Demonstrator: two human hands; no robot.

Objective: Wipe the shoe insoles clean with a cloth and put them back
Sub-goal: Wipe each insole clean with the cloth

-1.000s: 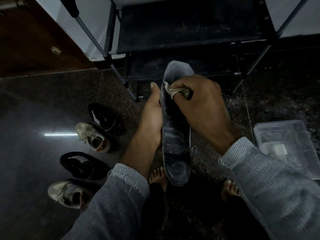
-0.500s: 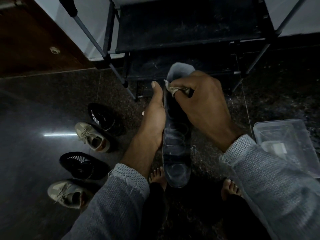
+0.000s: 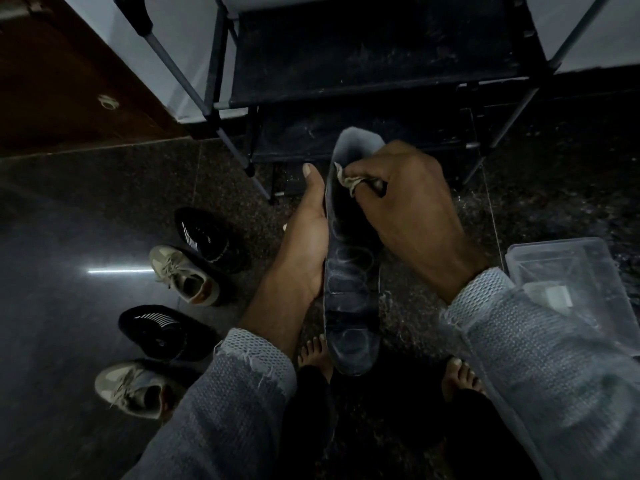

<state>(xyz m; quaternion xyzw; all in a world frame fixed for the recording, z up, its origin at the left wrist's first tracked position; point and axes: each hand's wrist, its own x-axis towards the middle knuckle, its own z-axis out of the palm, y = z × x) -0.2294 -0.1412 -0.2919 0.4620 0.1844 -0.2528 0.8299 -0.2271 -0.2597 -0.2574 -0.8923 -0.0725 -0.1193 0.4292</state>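
Fingers of the right hand (image 3: 408, 209) curl around a small crumpled beige cloth (image 3: 349, 180), pressing it against the upper part of a long dark grey foam insole (image 3: 349, 289). The left hand (image 3: 306, 237) grips the insole's left edge, holding it above the dark speckled floor (image 3: 69, 220); pale oval marks streak its surface.

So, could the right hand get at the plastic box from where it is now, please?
Probably yes: the box sits on the floor just beside the right hand with nothing between, though that hand grips the cloth on the insole.
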